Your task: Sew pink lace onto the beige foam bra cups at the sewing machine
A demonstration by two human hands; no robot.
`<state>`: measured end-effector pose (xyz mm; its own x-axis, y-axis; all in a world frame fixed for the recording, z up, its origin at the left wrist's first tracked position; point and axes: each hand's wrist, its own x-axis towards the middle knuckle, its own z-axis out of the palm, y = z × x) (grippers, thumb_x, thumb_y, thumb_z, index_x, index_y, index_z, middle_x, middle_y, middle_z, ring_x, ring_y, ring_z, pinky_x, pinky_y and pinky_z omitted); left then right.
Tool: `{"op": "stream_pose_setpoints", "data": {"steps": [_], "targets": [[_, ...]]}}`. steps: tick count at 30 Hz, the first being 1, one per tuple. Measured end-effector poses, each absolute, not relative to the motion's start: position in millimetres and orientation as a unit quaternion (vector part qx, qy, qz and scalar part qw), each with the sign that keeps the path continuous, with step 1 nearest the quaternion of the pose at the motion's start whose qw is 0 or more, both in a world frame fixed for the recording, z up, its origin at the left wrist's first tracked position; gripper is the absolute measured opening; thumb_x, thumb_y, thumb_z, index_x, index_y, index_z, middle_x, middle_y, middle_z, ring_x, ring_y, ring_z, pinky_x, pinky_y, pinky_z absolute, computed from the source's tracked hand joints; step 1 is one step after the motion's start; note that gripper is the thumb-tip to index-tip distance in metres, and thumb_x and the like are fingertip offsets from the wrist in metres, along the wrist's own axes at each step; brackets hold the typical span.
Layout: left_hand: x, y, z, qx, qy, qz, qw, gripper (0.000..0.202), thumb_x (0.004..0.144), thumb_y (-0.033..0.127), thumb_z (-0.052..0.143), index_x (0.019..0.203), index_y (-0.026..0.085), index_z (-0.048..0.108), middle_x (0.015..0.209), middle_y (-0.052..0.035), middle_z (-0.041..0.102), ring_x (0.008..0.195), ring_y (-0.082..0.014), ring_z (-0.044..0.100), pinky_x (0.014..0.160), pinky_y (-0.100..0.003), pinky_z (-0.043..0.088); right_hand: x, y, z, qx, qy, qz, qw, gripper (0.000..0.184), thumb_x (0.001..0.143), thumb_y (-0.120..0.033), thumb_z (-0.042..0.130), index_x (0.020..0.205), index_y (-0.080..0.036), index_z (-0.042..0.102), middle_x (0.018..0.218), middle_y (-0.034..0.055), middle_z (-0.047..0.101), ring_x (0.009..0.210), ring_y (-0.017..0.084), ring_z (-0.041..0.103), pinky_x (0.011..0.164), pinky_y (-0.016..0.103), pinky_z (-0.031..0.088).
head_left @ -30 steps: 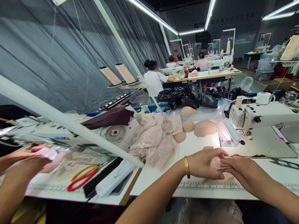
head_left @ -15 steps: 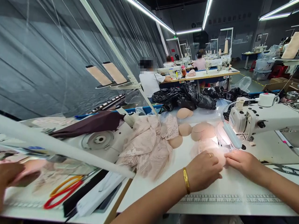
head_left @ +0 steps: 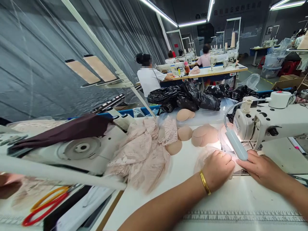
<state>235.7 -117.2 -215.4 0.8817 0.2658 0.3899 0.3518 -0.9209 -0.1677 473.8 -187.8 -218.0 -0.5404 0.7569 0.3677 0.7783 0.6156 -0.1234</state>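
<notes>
Pale pink lace fabric [head_left: 204, 158] lies at the needle end of a white sewing machine [head_left: 262, 123], lit by a small grey lamp [head_left: 237, 144]. Curled fingers of my left hand [head_left: 218, 168], which wears a ring and a gold bangle, grip its near edge. My right hand [head_left: 262, 168] is on the other side, by the needle area, with thumb and fingers closed on the fabric; the lamp hides part of this spot. Just behind are round beige bra cups [head_left: 204, 135], some overlapping. A heap of pale pink lace pieces [head_left: 141, 154] sits left of my hands.
A printed ruler [head_left: 240, 218] runs along the table's front edge. To the left are red-and-yellow-handled scissors [head_left: 47, 205], a white thread-stand pole [head_left: 60, 171] and another person's hand [head_left: 8, 186]. Black plastic bags [head_left: 185, 96] lie behind the table. Co-workers sit at machines beyond.
Both my hands have moved right and closer to the needle, bringing the pink fabric along. My right hand has gone from a pinch in front to beside the presser area. The view has shifted right.
</notes>
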Motion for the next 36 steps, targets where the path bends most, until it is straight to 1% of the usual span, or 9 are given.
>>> {"op": "stream_pose_setpoints", "data": {"steps": [7, 12, 15, 17, 21, 26, 29, 32, 36], "targets": [[241, -121, -218, -0.943, -0.197, -0.232, 0.134, 0.02, 0.092, 0.011, 0.054, 0.074, 0.019, 0.058, 0.071, -0.0023, 0.052, 0.069, -0.0185, 0.046, 0.07, -0.035, 0.033, 470, -186, -215, -0.439, -0.874, -0.013, 0.208, 0.025, 0.104, -0.011, 0.042, 0.107, -0.022, 0.064, 0.093, 0.0065, 0.062, 0.082, 0.022, 0.055, 0.061, 0.03, 0.041], [242, -126, -215, -0.945, -0.19, -0.234, 0.122, 0.026, 0.098, 0.025, 0.056, 0.073, 0.019, 0.059, 0.073, -0.0028, 0.056, 0.073, -0.0198, 0.05, 0.075, -0.037, 0.034, 470, -186, -215, -0.445, -0.873, -0.013, 0.201, 0.024, 0.104, -0.012, 0.042, 0.1, -0.022, 0.063, 0.093, 0.0067, 0.061, 0.082, 0.022, 0.055, 0.059, 0.029, 0.041], [242, -126, -216, -0.949, -0.193, -0.219, 0.119, 0.026, 0.099, 0.027, 0.057, 0.076, 0.018, 0.061, 0.074, -0.0029, 0.058, 0.075, -0.0204, 0.052, 0.077, -0.037, 0.033, 470, -186, -215, -0.45, -0.871, -0.015, 0.198, 0.024, 0.103, -0.012, 0.042, 0.096, -0.022, 0.062, 0.091, 0.0064, 0.061, 0.08, 0.022, 0.055, 0.06, 0.03, 0.041], [242, -122, -217, -0.954, -0.19, -0.202, 0.118, 0.024, 0.1, 0.027, 0.058, 0.078, 0.017, 0.063, 0.075, -0.0031, 0.06, 0.076, -0.0204, 0.053, 0.078, -0.038, 0.032, 470, -186, -215, -0.457, -0.868, -0.014, 0.194, 0.024, 0.102, -0.011, 0.041, 0.097, -0.022, 0.062, 0.09, 0.0061, 0.06, 0.08, 0.022, 0.055, 0.061, 0.03, 0.043], [241, -104, -216, -0.969, -0.157, -0.162, 0.099, 0.02, 0.101, 0.03, 0.062, 0.087, 0.016, 0.068, 0.086, -0.0047, 0.068, 0.08, -0.0201, 0.057, 0.086, -0.04, 0.034, 469, -186, -219, -0.483, -0.856, -0.009, 0.184, 0.025, 0.102, -0.011, 0.041, 0.099, -0.023, 0.063, 0.091, 0.0058, 0.06, 0.076, 0.021, 0.055, 0.06, 0.03, 0.043], [239, -75, -211, -0.984, -0.097, -0.142, 0.054, 0.021, 0.104, 0.031, 0.058, 0.095, 0.019, 0.072, 0.097, -0.0057, 0.074, 0.091, -0.0218, 0.059, 0.096, -0.043, 0.031, 468, -185, -222, -0.497, -0.846, -0.008, 0.193, 0.025, 0.104, -0.013, 0.039, 0.098, -0.023, 0.06, 0.092, 0.005, 0.061, 0.072, 0.02, 0.056, 0.059, 0.031, 0.04], [239, -63, -210, -0.988, -0.079, -0.13, 0.026, 0.023, 0.106, 0.031, 0.053, 0.099, 0.022, 0.073, 0.106, -0.0057, 0.076, 0.102, -0.0238, 0.06, 0.1, -0.044, 0.03, 466, -185, -222, -0.514, -0.836, -0.009, 0.193, 0.022, 0.104, -0.014, 0.04, 0.099, -0.024, 0.059, 0.091, 0.0034, 0.061, 0.068, 0.019, 0.054, 0.056, 0.031, 0.037], [240, -57, -208, -0.99, -0.077, -0.115, 0.01, 0.027, 0.108, 0.033, 0.049, 0.108, 0.022, 0.074, 0.115, -0.0069, 0.076, 0.108, -0.0245, 0.061, 0.101, -0.045, 0.03, 466, -186, -221, -0.525, -0.83, -0.011, 0.187, 0.021, 0.103, -0.014, 0.04, 0.095, -0.025, 0.057, 0.09, 0.002, 0.06, 0.063, 0.017, 0.05, 0.055, 0.031, 0.033], [241, -56, -206, -0.992, -0.083, -0.092, 0.005, 0.03, 0.109, 0.035, 0.046, 0.112, 0.021, 0.073, 0.116, -0.0082, 0.077, 0.11, -0.025, 0.061, 0.102, -0.045, 0.031, 468, -186, -222, -0.519, -0.834, -0.02, 0.188, 0.022, 0.102, -0.012, 0.041, 0.09, -0.024, 0.055, 0.088, 0.0018, 0.06, 0.061, 0.017, 0.048, 0.055, 0.031, 0.032]]}}
